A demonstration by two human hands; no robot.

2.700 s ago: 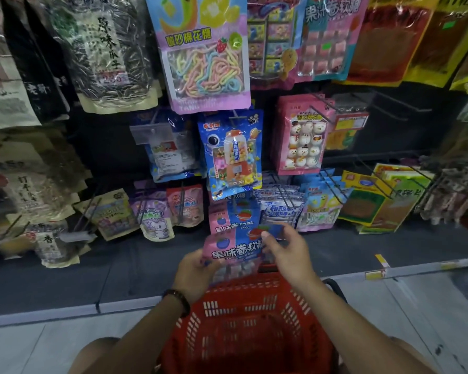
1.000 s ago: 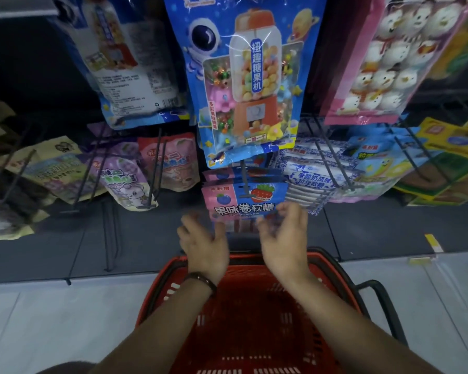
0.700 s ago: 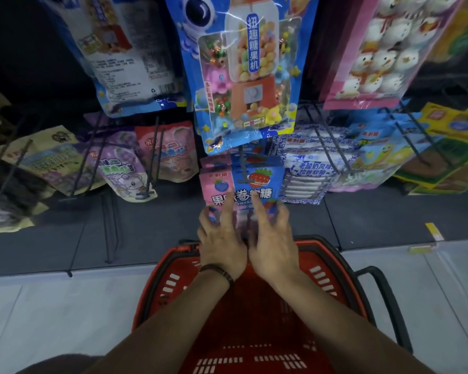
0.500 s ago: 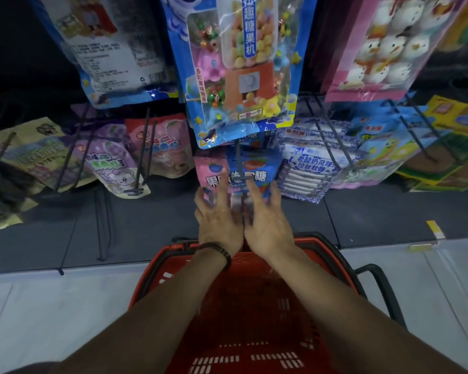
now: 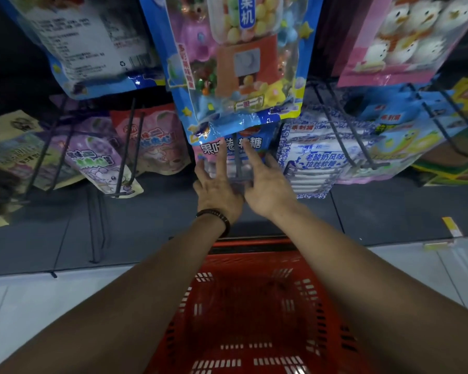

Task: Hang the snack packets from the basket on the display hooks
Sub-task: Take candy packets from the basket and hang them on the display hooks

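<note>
Two hands, left hand and right hand, are laid with straight fingers against the pink-and-blue snack packet. The packet is hung on a display hook above the red basket.

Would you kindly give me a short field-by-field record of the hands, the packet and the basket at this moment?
Left hand: open, fingers straight against the packet
Right hand: open, fingers straight against the packet
Packet state: pink and blue, on a display hook
Above it: blue candy-machine bag, overlapping its top
Basket: red, below the forearms
</note>
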